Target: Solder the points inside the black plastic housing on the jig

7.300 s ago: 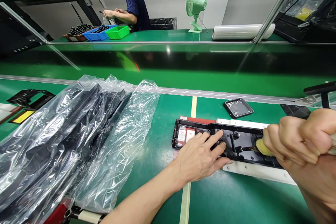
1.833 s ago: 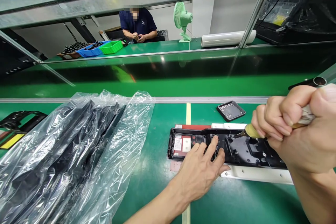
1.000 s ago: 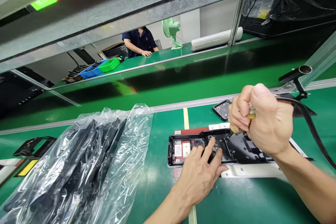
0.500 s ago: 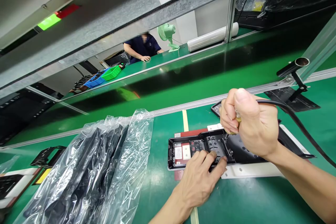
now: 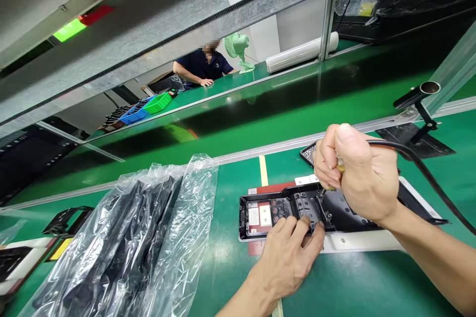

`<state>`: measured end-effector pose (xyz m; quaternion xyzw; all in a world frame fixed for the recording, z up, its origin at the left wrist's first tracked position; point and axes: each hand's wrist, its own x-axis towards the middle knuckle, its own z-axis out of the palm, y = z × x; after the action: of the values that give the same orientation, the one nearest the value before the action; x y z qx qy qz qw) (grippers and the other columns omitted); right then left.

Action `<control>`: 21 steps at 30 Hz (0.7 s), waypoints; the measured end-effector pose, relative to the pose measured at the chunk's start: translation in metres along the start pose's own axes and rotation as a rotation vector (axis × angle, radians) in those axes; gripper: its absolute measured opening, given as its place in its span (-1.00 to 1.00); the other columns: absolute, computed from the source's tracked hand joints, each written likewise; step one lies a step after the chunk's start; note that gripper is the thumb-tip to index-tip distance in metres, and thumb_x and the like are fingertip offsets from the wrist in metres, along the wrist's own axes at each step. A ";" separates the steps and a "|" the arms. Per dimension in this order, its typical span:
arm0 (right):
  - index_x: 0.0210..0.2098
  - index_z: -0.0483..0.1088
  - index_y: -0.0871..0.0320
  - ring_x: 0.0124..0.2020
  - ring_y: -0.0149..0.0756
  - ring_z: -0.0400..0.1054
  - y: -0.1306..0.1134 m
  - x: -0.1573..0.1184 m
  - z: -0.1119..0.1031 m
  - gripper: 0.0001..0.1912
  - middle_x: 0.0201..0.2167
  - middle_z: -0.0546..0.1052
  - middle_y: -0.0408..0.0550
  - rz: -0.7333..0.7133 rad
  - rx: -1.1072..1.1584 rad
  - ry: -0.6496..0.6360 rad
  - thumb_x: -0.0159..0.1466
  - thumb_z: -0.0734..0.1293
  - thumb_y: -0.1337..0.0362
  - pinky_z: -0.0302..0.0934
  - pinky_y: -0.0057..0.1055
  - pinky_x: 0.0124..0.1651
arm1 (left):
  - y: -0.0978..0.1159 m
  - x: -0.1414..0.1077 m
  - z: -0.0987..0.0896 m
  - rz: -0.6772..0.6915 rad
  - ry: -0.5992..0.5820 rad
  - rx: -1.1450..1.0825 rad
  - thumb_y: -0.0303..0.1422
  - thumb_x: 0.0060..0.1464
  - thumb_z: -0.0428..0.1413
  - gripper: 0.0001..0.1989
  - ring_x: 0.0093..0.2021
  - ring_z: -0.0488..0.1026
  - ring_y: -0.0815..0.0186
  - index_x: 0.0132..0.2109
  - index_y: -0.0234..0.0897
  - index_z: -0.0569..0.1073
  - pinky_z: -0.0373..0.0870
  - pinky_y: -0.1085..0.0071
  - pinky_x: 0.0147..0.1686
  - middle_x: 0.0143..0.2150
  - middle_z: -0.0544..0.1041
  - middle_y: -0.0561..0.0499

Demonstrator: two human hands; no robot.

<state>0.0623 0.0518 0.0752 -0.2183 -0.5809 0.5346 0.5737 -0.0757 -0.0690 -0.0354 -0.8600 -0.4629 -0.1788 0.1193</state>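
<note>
A long black plastic housing [image 5: 243, 218] lies with its hollow side up on a red and white fixture [image 5: 364, 241]. My left hand [image 5: 288, 257] reaches over its near wall. Its bent fingers press inside the housing and hold it; the fingertips are partly hidden. Above the housing's middle, my right hand [image 5: 360, 173] makes a fist around a corded tool [image 5: 340, 166] with a yellowish body. The tool points down at the housing near a raised rib; most of it is hidden by the fist. A black cable [image 5: 416, 158] runs from the fist to the right.
A small black tray of shiny little parts [image 5: 308, 154] sits behind my right hand. Farther right stands a black tube holder [image 5: 418, 96]. Clear plastic bags with black parts [image 5: 122, 242] cover the left bench. Across the belt [image 5: 238, 114], a person [image 5: 204, 67] sits near a green fan [image 5: 237, 47].
Both hands and the housing sit slightly farther right in the picture, along with the bench. The right fist keeps the tool over the same part of the housing. The person opposite has shifted slightly.
</note>
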 end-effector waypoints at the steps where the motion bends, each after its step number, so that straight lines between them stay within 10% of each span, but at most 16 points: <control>1: -0.58 0.18 0.12 -0.68 -0.48 0.05 0.000 0.000 0.000 -0.49 -0.68 0.16 -0.22 0.002 -0.001 0.004 0.46 0.19 0.04 -0.06 -0.42 -0.66 | 0.000 -0.001 0.001 -0.005 -0.006 0.003 -0.53 0.28 0.02 -0.61 -0.29 0.29 0.23 0.21 -0.31 0.43 0.26 0.30 -0.34 0.00 0.47 -0.15; 21: -0.56 0.20 0.11 -0.71 -0.47 0.02 0.001 0.002 -0.002 -0.51 -0.69 0.15 -0.24 0.024 0.039 0.029 0.45 0.20 0.03 -0.11 -0.40 -0.69 | -0.003 0.002 0.007 -0.143 -0.055 0.018 -0.07 0.40 -0.02 -0.49 0.23 0.39 -0.05 0.26 -0.33 0.43 0.47 0.07 0.11 0.28 0.45 -0.16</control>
<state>0.0632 0.0549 0.0743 -0.2220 -0.5592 0.5495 0.5797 -0.0753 -0.0633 -0.0412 -0.8281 -0.5279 -0.1588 0.1013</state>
